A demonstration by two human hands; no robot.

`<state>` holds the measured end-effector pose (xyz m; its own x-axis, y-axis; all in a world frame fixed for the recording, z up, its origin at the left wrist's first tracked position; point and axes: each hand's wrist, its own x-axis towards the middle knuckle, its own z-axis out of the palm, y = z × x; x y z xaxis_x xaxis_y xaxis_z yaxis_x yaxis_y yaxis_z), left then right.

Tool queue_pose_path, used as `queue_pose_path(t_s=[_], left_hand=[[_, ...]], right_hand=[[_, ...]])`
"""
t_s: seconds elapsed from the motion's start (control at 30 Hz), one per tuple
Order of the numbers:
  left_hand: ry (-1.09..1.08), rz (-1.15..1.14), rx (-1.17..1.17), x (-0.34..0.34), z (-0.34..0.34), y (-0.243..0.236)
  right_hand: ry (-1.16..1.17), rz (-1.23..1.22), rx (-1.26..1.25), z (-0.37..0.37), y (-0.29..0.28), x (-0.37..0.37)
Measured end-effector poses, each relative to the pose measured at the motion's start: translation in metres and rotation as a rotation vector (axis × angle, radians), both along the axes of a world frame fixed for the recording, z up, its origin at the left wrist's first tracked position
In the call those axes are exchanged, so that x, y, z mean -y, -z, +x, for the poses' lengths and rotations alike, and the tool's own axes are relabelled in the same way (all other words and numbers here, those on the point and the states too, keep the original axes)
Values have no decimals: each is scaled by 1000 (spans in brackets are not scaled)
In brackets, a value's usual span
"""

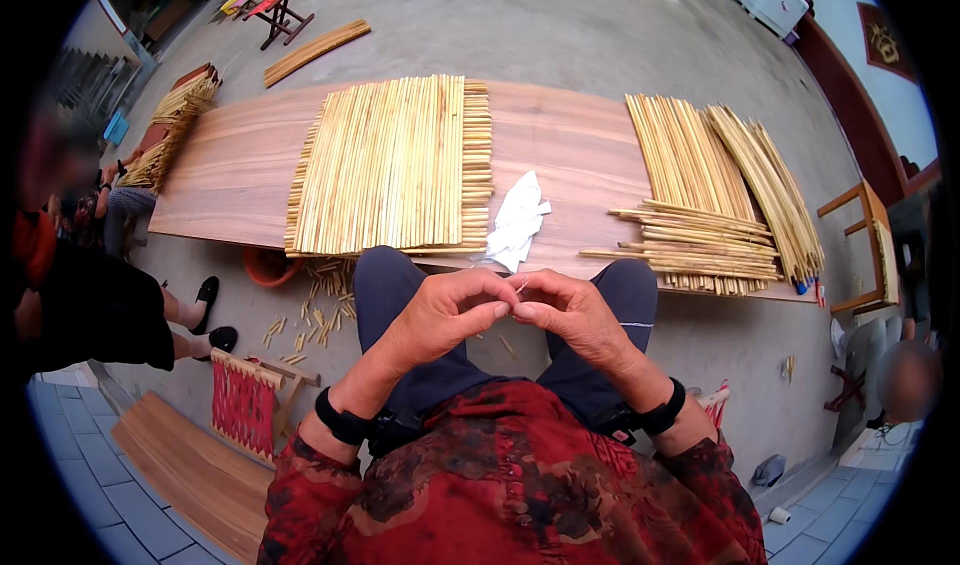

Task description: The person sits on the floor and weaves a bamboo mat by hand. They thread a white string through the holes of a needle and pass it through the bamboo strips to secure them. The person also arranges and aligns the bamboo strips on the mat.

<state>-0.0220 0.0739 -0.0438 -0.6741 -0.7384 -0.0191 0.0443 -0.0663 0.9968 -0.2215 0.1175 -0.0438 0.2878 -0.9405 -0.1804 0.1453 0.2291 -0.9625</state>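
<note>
My left hand and my right hand meet above my lap, close to the table's near edge. Thumbs and forefingers are pinched together, the fingertips of both hands almost touching. Between them shows a thin, pale, thread-like thing, too small to name for sure. Just beyond my fingers, crumpled white tissue lies on the wooden board table. Left of the tissue, a broad layer of peeled, pale yellow sticks is laid side by side, with more sticks under it.
More sticks and a crosswise bundle lie at the table's right. An orange-red bucket stands beneath the table, near stick offcuts. A folding stool and a person in black are at left; a wooden stool frame is at right.
</note>
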Motion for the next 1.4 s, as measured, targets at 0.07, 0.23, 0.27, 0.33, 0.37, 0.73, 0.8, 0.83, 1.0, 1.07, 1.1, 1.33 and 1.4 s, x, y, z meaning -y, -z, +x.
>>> queue_pose_path(t_s=[0.07,0.23,0.27,0.33,0.37,0.73,0.8,0.83,1.0,1.07,1.1,1.33,1.4], left_hand=[[-14,-20,34,-1,0,1],[-37,-92,143,0,0,-7],[-26,-90,142,1,1,-6],[-2,-87,141,2,1,-4],[10,-65,150,2,1,-4],[-208,-53,127,-3,-19,3],[-212,-31,149,-1,-20,1],[-214,-20,160,0,-20,0],[-198,-65,208,0,-22,0],[-210,-60,206,0,-23,0],[-224,-67,207,0,-23,2],[-208,-83,214,-1,-22,-1],[-182,-69,180,-1,-23,3]], right_hand=[[8,29,17,4,4,1],[75,94,192,8,11,-1],[102,105,217,8,12,-1],[125,107,224,6,13,0],[120,99,207,4,14,1],[220,69,185,-2,18,0],[240,81,194,-6,18,2],[237,50,150,-8,18,3],[219,-53,-28,-17,18,0],[239,-56,-52,-20,17,1],[248,-58,-64,-21,16,1],[214,-457,-425,-29,-1,3],[122,-523,-449,-19,-12,2]])
